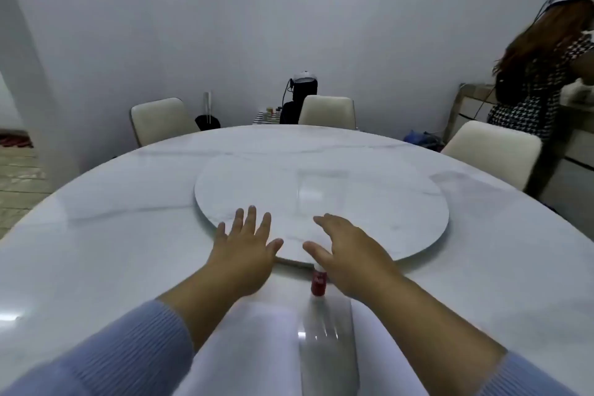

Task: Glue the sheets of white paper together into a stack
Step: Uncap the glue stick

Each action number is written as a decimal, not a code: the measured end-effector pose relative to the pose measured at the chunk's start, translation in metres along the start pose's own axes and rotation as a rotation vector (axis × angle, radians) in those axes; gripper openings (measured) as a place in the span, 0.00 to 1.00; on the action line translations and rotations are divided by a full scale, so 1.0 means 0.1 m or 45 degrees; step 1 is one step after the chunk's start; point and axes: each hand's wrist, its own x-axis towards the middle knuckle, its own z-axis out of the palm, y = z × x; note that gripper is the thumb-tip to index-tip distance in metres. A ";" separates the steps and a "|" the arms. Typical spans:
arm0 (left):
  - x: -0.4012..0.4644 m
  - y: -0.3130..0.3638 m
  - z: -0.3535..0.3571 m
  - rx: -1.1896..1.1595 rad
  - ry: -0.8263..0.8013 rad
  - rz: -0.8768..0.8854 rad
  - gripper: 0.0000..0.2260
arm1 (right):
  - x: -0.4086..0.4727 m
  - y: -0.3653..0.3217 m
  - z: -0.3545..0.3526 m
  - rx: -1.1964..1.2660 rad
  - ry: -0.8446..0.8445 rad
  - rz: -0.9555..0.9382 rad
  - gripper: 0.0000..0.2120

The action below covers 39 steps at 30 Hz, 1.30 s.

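Observation:
White paper sheets lie on the near part of the table between my forearms, partly hidden by them. A small glue bottle with a red label stands at the far edge of the paper, just under my right wrist. My left hand reaches forward, palm down, fingers spread, over the rim of the turntable. My right hand is also stretched out with fingers apart, above the glue bottle and apart from it. Neither hand holds anything.
A round marble table carries a raised marble turntable at its middle. Cream chairs stand around the far side. A person in a checked top stands at a sideboard, far right. Bright reflections lie on the tabletop.

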 end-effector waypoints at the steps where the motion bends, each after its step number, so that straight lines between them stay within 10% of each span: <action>1: -0.07 0.01 0.10 0.047 0.003 0.015 0.26 | -0.06 0.00 0.08 0.018 0.025 -0.018 0.25; 10: -0.68 0.16 0.53 -0.932 0.171 0.125 0.27 | -0.45 0.08 0.47 0.339 0.311 -0.106 0.13; 15: -0.92 0.38 0.46 -1.278 0.253 0.292 0.07 | -0.64 -0.07 0.41 0.940 0.410 -0.112 0.10; 39: -1.05 0.43 0.57 -2.314 -0.235 0.474 0.16 | -0.77 0.03 0.38 1.719 0.037 -0.223 0.18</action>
